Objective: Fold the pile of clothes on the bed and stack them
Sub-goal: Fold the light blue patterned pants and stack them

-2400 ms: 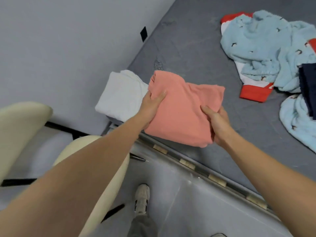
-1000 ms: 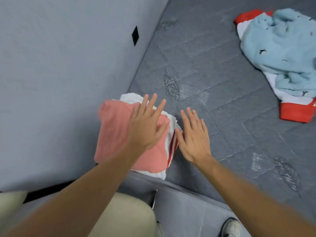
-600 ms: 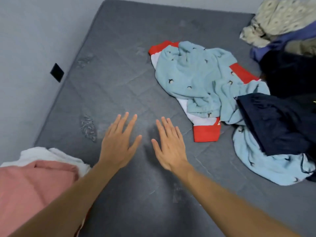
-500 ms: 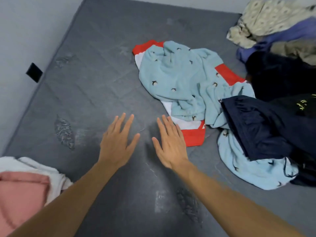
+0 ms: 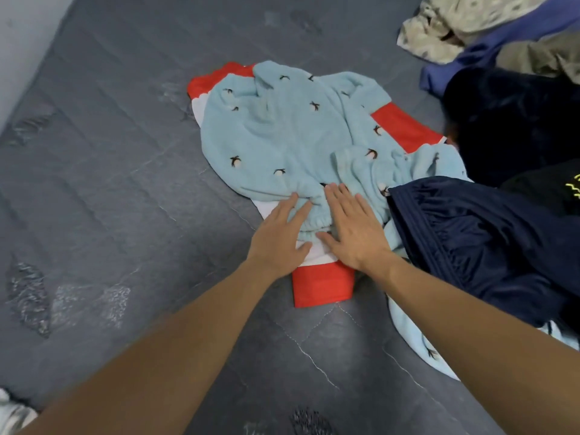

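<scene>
On the grey bed (image 5: 131, 183), mid-surface, lies the crumpled blue fleece garment (image 5: 282, 136). Left hand (image 5: 279, 240) and right hand (image 5: 354, 230) rest flat, fingers released, on its near hem. Soft, light, floppy: probably best pinched at the hem corners.

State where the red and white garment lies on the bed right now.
In the head view the red and white garment lies mid-mattress, mostly under the light blue fleece, beneath both hands.
</scene>
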Motion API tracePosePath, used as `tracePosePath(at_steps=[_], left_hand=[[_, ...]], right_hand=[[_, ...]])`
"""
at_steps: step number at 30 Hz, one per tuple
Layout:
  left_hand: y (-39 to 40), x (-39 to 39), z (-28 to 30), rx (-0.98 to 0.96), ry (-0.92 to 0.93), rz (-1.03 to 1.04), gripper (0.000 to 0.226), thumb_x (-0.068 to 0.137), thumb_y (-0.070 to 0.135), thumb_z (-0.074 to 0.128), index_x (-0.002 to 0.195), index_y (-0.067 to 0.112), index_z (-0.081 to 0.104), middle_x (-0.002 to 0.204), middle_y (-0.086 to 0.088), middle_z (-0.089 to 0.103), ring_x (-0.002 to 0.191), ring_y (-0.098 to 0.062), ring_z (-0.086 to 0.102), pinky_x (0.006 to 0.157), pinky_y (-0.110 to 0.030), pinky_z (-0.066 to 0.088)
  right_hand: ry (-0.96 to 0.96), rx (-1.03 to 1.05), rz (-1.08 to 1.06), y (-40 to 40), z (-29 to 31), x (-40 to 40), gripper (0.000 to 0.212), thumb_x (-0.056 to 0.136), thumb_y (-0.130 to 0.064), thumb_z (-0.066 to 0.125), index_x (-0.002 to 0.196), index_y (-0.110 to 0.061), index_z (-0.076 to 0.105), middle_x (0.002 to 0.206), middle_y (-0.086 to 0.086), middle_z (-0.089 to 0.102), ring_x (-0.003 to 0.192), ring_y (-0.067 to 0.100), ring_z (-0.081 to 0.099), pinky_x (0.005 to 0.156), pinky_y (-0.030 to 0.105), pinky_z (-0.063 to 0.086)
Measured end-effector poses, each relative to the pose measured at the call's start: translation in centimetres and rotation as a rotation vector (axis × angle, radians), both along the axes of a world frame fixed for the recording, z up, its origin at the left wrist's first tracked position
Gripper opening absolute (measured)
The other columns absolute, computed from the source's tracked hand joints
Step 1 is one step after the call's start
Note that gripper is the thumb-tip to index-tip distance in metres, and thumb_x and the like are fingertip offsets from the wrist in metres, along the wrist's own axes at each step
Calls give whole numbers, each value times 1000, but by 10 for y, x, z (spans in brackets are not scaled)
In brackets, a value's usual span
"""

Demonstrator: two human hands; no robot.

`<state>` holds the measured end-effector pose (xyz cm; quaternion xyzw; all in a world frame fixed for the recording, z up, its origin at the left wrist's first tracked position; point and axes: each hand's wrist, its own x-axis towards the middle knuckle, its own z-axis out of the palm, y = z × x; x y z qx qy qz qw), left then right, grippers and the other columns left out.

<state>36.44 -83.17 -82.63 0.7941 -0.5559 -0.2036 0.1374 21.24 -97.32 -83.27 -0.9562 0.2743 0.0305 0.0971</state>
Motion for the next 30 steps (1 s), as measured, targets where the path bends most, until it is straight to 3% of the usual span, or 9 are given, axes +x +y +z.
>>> tracePosePath(at_steps=[4, 7, 10, 13, 16, 20, 24, 26, 30], left_hand=[[-5, 2, -21, -27, -109, -33, 77, 104, 44, 57, 167, 29, 16, 176, -3, 3, 160, -26, 14, 127, -45, 24], [-7, 5, -21, -75, -152, -26, 65, 105, 21, 57, 164, 23, 31, 172, -5, 24, 154, -24, 29, 122, -40, 34], [-5, 11, -14, -93, -113, 31, 50, 102, 2, 53, 151, 14, 52, 148, -6, 54, 138, -23, 48, 102, -40, 50], [5, 15, 0, -81, -76, 56, 34, 101, 0, 51, 130, 13, 61, 120, -4, 63, 113, -23, 59, 79, -37, 50], [34, 17, 29, -100, -47, 47, 19, 102, 2, 52, 114, 13, 60, 102, -3, 61, 91, -25, 60, 71, -46, 53], [84, 27, 101, -150, 12, 98, 12, 104, 7, 53, 110, 11, 63, 100, -3, 64, 84, -26, 61, 70, -48, 53], [126, 43, 202, -222, 75, 223, 19, 101, 4, 54, 113, 13, 64, 102, -2, 66, 89, -27, 62, 75, -44, 51], [145, 47, 260, -277, 71, 262, 19, 99, 3, 56, 112, 13, 67, 100, 0, 68, 90, -26, 62, 76, -41, 48], [180, 54, 376, -355, 40, 314, 14, 100, 9, 59, 107, 17, 69, 97, 2, 71, 89, -24, 64, 78, -41, 49]], right_hand=[[-39, -55, 56, -8, -14, -8, 103, 96, -57, 58, 166, -6, 1, 174, 9, 7, 161, 19, 5, 131, 41, -1], [-68, -49, 77, -8, -14, -11, 106, 91, -53, 64, 165, -3, 9, 173, 11, 13, 161, 22, 10, 131, 43, 3], [-92, -117, 89, -4, -10, -12, 80, 96, -37, 64, 157, 4, 34, 166, 18, 34, 155, 30, 31, 131, 46, 12], [-183, -168, 70, -3, 1, -14, 38, 90, -12, 64, 125, 4, 63, 125, 21, 68, 120, 37, 63, 126, 48, 26], [-169, -139, 110, 6, 29, -13, 25, 79, -1, 63, 103, 0, 65, 91, 14, 66, 92, 37, 64, 124, 47, 30], [-129, 20, 125, 30, 97, -6, 40, 70, 1, 61, 110, -2, 65, 97, 12, 66, 96, 36, 63, 121, 39, 30], [-161, 211, 146, 61, 207, 16, 30, 78, -16, 57, 106, -9, 63, 98, 8, 66, 91, 31, 61, 70, 35, 34], [-158, 283, 141, 74, 267, 26, 32, 76, -25, 52, 103, -13, 61, 98, 3, 63, 88, 26, 58, 65, 36, 35], [-133, 327, 150, 97, 381, 34, 16, 80, -6, 62, 92, -15, 60, 90, 1, 63, 87, 27, 60, 68, 40, 45]])
